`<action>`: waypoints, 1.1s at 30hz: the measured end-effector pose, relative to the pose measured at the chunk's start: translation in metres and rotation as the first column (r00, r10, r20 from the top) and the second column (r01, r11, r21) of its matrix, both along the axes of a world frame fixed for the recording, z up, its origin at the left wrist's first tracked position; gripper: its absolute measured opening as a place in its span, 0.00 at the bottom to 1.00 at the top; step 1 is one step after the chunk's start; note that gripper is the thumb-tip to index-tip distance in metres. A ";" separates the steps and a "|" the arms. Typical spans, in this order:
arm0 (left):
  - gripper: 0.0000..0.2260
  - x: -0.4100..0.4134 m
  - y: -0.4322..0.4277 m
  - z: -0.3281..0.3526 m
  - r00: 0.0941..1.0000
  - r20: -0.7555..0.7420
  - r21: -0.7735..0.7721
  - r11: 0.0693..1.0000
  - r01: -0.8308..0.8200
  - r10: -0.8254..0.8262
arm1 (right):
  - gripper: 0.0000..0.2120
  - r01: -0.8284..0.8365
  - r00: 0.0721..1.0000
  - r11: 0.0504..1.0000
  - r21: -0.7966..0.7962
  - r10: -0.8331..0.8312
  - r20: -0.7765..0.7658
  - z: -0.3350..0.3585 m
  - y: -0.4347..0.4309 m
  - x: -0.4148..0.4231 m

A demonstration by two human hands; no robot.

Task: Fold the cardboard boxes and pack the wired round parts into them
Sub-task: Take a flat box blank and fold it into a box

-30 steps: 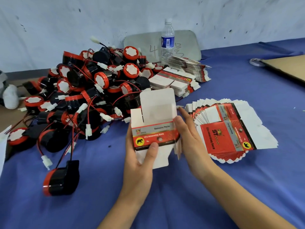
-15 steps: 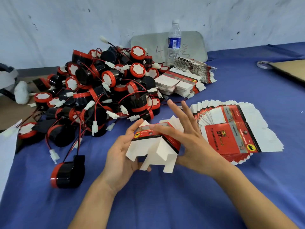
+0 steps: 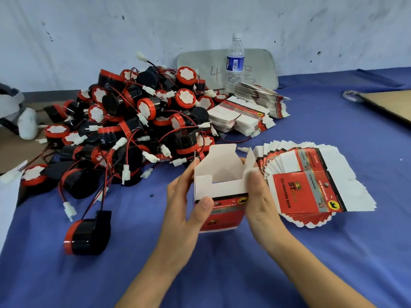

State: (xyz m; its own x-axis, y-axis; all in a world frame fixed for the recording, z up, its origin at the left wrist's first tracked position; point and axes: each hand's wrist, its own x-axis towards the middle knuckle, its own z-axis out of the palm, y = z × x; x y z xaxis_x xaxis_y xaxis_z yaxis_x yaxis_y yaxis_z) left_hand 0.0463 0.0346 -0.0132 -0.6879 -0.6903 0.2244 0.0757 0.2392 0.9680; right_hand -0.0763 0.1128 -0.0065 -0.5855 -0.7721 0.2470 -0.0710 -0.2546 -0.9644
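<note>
Now, at ten o'clock a heap of wired round parts (image 3: 138, 130) lies too tangled to count; three stacks of flat blanks (image 3: 307, 187) spread from one to three o'clock. At centre we hold one box (image 3: 222, 190), left hand (image 3: 184, 210) and right hand (image 3: 262, 203) each clasping a side, mouth up, we judge for loading.

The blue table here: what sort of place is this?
Likely a small packing workshop: a heap of wired round parts, a fanned stack of flat boxes, and one box half folded.
</note>
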 end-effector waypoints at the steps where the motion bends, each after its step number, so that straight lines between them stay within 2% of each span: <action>1: 0.38 -0.002 0.004 0.001 0.999 -0.049 0.013 1.000 0.013 -0.012 | 0.36 0.004 1.000 1.000 -0.007 -0.004 0.024 -0.001 0.000 0.002; 4: 0.23 -0.005 0.013 0.002 0.981 -0.196 0.116 0.993 0.035 -0.012 | 0.18 0.006 0.998 0.999 -0.051 -0.003 0.060 -0.001 0.000 0.008; 7: 0.19 -0.004 0.017 0.002 0.970 -0.242 0.144 0.990 0.004 0.031 | 0.08 0.013 0.999 0.994 -0.112 -0.007 0.051 -0.002 0.002 0.013; 10: 0.13 -0.004 0.019 0.003 0.962 -0.268 0.158 0.987 -0.015 0.057 | 0.14 0.063 0.997 0.987 -0.147 -0.069 -0.032 -0.003 0.003 0.017; 14: 0.13 -0.002 0.017 0.002 0.957 -0.278 0.134 0.990 -0.045 0.081 | 0.19 0.117 0.975 0.980 -0.162 -0.144 -0.170 -0.003 0.001 0.020; 16: 0.16 -0.001 0.016 0.003 0.958 -0.273 0.064 0.995 -0.072 0.087 | 0.22 0.120 0.961 0.980 -0.161 -0.155 -0.228 -0.004 0.002 0.020; 18: 0.25 -0.002 0.015 0.005 0.960 -0.265 -0.027 0.995 -0.098 0.087 | 0.24 0.118 0.939 0.979 -0.165 -0.164 -0.301 -0.003 0.002 0.018; 20: 0.33 -0.002 0.013 0.008 0.965 -0.251 -0.091 0.990 -0.105 0.079 | 0.23 0.108 0.898 0.979 -0.175 -0.172 -0.405 -0.001 0.003 0.016; 22: 0.35 -0.001 0.009 0.009 0.967 -0.243 -0.114 0.988 -0.100 0.070 | 0.20 0.070 0.855 0.979 -0.192 -0.159 -0.494 0.001 0.003 0.013; 29: 0.22 -0.003 0.004 0.005 0.970 -0.204 -0.237 0.955 -0.181 0.133 | 0.20 0.110 0.804 0.969 -0.223 -0.219 -0.553 0.001 0.002 0.007; 33: 0.18 -0.004 0.006 0.001 0.930 -0.262 -0.253 0.911 -0.325 0.259 | 0.19 0.114 0.846 0.961 -0.251 -0.226 -0.482 0.000 0.003 0.009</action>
